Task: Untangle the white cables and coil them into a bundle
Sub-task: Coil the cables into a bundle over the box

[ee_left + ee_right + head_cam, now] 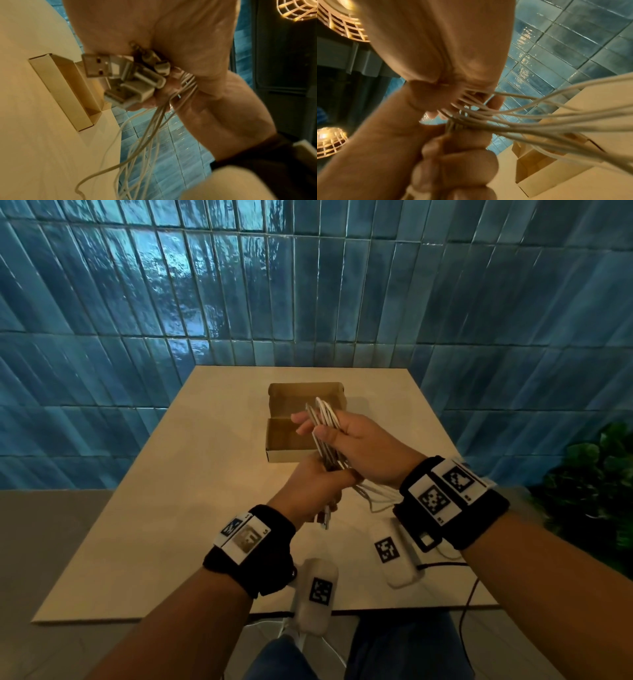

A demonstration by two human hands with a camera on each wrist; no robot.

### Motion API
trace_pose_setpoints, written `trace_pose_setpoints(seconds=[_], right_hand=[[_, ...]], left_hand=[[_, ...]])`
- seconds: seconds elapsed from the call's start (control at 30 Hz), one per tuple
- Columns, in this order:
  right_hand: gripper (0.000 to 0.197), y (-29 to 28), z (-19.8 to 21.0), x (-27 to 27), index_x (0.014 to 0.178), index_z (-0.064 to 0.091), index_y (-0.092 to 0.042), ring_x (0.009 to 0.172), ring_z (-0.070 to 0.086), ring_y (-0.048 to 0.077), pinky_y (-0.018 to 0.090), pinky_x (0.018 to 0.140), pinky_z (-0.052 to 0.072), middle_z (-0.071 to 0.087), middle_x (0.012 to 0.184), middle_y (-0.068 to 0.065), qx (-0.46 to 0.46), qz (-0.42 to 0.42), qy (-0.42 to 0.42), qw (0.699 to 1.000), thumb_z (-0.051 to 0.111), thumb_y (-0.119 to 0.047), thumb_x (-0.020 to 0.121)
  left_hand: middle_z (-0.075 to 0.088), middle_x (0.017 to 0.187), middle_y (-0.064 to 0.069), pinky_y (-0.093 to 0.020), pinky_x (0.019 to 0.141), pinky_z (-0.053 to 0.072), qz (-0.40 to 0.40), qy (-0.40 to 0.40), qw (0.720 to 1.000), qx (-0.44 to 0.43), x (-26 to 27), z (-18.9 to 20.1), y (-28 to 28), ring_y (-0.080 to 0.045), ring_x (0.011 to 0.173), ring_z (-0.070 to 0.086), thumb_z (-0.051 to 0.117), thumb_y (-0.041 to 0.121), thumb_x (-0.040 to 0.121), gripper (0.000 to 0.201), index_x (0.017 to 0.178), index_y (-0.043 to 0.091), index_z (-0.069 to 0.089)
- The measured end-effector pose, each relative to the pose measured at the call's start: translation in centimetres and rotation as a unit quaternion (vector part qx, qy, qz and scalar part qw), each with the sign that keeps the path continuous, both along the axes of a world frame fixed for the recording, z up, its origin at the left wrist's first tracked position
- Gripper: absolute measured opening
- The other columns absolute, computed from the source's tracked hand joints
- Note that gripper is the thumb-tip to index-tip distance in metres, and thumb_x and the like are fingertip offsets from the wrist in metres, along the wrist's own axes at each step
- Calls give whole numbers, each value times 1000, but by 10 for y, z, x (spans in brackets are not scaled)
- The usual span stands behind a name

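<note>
Head view: left hand (pixel 313 486) grasps the USB plugs (pixel 109 70), right hand (pixel 359 446) grasps the white cables (pixel 325 419); slack (hanging loose) may re-tangle.

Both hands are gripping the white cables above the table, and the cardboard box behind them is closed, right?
Not quite: the cardboard box is open, its lid flap standing up at the back, as the head view shows. The rest holds: the left hand and right hand both grip the white cables above the table.
</note>
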State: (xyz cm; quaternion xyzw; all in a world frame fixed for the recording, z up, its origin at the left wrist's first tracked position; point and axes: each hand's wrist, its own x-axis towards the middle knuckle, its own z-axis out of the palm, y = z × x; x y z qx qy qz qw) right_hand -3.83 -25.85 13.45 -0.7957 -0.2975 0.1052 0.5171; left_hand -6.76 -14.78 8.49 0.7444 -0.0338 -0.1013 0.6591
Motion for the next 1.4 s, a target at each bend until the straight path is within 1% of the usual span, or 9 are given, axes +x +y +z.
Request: trace_pose_setpoints(seconds=[0.2, 0.4, 0.53, 0.63, 0.73, 0.8, 1.0, 1.13, 1.4], right_hand=[[27, -2, -1, -1, 119, 57, -8, 121, 44, -4, 2, 97, 31, 49, 138, -1, -22, 20, -13, 999, 39, -9, 99], [57, -8, 12, -5, 114, 67, -24, 116, 51, -4, 22, 95, 40, 57, 130, -17, -47, -6, 87, 995, 20, -51, 99], [45, -8, 5, -5, 114, 67, -19, 121, 50, 1, 33, 102, 40, 57, 131, -16, -22, -3, 96, 995, 30, -41, 101], [34, -9, 5, -7, 117, 64, -13, 116, 51, -7, 18, 89, 44, 55, 133, -17, 11, 9, 111, 994, 38, -27, 101], [26, -11, 5, -5, 115, 63, -7, 107, 55, -12, 5, 78, 45, 56, 132, -15, 33, 11, 115, 993, 46, -14, 97], [22, -12, 6, -2, 109, 66, -5, 109, 57, -6, 11, 80, 49, 58, 129, -14, 30, 17, 110, 993, 51, -10, 94], [14, -16, 9, 3, 99, 67, 2, 107, 61, 3, 18, 83, 51, 63, 118, -7, 41, 16, 68, 997, 58, 1, 87], [15, -13, 8, 6, 99, 66, 2, 109, 61, 7, 19, 86, 51, 65, 116, -1, 73, 0, 60, 996, 58, 2, 87], [16, -7, 9, 6, 93, 68, -10, 105, 63, 4, 17, 84, 51, 68, 109, -4, 131, -11, 69, 989, 58, 1, 87]], left_hand=[[45, 47, -2, -21, 41, 39, 22, -2, 999, 25, 4, 2, 0, -8, 36, 40, 58, 9, 92, 20, 72, 9, 57], [47, 50, -5, -22, 44, 41, -1, 7, 998, 56, 2, -8, 0, -12, 39, 43, 56, 20, 96, 28, 71, 10, 61], [49, 50, 0, -24, 46, 42, -18, 6, 997, 75, -1, -9, 1, -12, 42, 43, 66, 25, 90, 25, 68, 14, 60], [49, 46, 7, -25, 46, 41, -22, -4, 996, 80, -2, -4, 2, -12, 43, 43, 73, 31, 84, 28, 68, 14, 58], [60, 63, -14, -29, 50, 44, -6, -18, 996, 84, 0, 0, 0, -18, 47, 47, 70, 36, 85, 30, 75, 8, 61], [66, 74, -18, -30, 50, 44, 17, -16, 997, 71, 1, 0, -2, -18, 47, 48, 66, 35, 88, 27, 78, 10, 63], [46, 47, 0, -20, 39, 37, 38, -40, 997, 57, 2, 2, -6, -10, 35, 41, 59, 28, 94, 19, 77, 21, 56], [54, 45, 8, -23, 43, 39, 7, -42, 998, 50, 4, 3, -3, -11, 41, 43, 50, 22, 99, 24, 79, 16, 64], [63, 73, 3, -16, 62, 44, -25, -99, 994, 40, 6, 4, 1, 1, 59, 55, 42, 15, 102, 26, 83, 15, 61]])
